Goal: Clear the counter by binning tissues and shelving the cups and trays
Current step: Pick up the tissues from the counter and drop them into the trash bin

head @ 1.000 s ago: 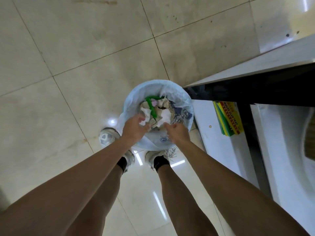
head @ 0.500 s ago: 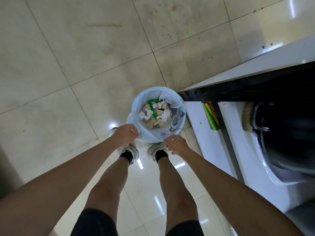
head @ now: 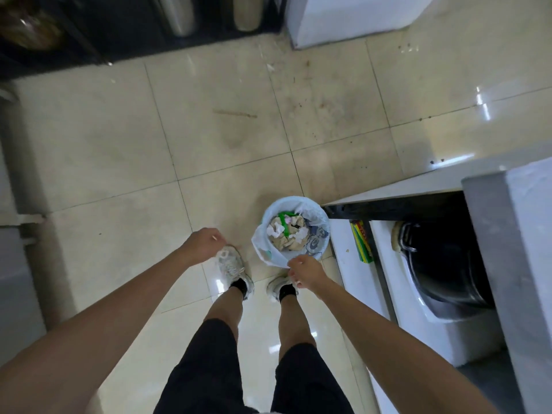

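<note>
Both hands hang loosely curled and empty above the tiled floor (head: 119, 144). Just beyond the right hand (head: 304, 271) stands the lined waste bin (head: 265, 246), crumpled tissues (head: 276, 230) heaped inside with a green strip whose nature is unclear. The left hand (head: 203, 246) hovers apart, over one sneaker (head: 230, 265). To the right hand's outer side, the counter (head: 513, 234) is cut off, its top unseen; a dark vessel below it is hard to identify.

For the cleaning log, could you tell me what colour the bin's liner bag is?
Pale blue-white liner bag, printed motifs; head view.
</note>
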